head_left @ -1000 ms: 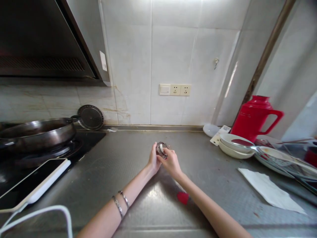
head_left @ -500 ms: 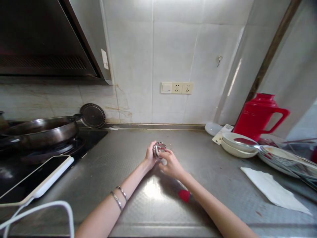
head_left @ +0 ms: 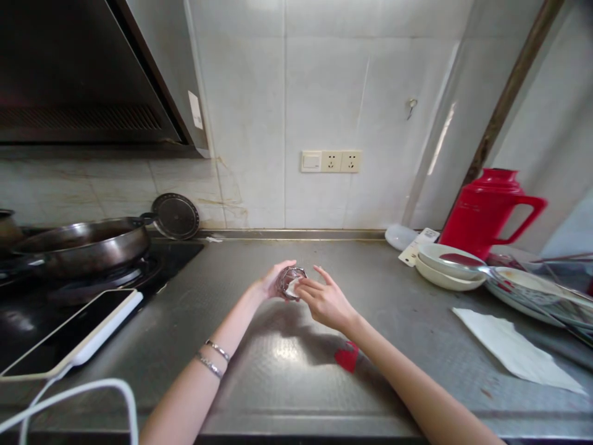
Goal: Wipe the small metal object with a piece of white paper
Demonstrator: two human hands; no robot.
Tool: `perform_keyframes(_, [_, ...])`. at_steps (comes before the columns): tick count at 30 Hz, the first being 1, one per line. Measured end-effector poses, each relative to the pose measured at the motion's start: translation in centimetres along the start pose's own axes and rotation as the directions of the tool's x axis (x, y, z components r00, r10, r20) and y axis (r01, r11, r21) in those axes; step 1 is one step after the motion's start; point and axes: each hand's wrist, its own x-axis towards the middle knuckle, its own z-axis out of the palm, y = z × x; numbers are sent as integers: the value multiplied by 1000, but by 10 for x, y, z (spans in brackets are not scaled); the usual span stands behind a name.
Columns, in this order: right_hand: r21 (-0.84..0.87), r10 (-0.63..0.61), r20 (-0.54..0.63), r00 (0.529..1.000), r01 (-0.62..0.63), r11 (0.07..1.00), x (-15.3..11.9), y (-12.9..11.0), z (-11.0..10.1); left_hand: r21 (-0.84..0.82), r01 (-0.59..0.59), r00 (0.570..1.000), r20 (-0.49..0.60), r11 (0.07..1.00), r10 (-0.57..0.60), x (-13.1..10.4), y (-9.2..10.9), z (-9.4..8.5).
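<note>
My left hand is wrapped round a small shiny glass, its patterned rim tipped toward me. A crumpled white tissue is pinched in my right hand and pressed inside the glass at its mouth. My right fingertips are partly hidden there, while the index finger points up and away. Both hands are held above the steel counter. Below my right forearm lies a flat red piece, partly covered by the arm.
On the left are a pan on the stove and a phone with a white cable. Stacked bowls, a red thermos jug, plates with utensils and a white napkin occupy the right side.
My left hand has shifted slightly left and turned the glass, so its mouth faces more toward my right hand. The right fingers with the tissue have straightened. The view shifted slightly.
</note>
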Motion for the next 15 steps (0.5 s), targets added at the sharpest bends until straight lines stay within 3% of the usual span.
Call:
perform_keyframes(3, [-24,4,-18,1000,-4,1000,1,-6,3,43,-15,999,40,999,13,-2,1,-7])
perform_keyframes(7, [-61,9,-43,999,-12,998,2,-8,7,51,-2,999,-52,999,5,-2,-1,-8])
perform_keyframes(11, [-65,-5,-44,999,3,998,1,-5,6,16,38,999,-33,999,-38,-4,1,-6])
perform_keyframes(15, [-22,25,-70,997,-27,999,2,-6,5,-79,6,1000,-10,997,-7,-8,3,-6])
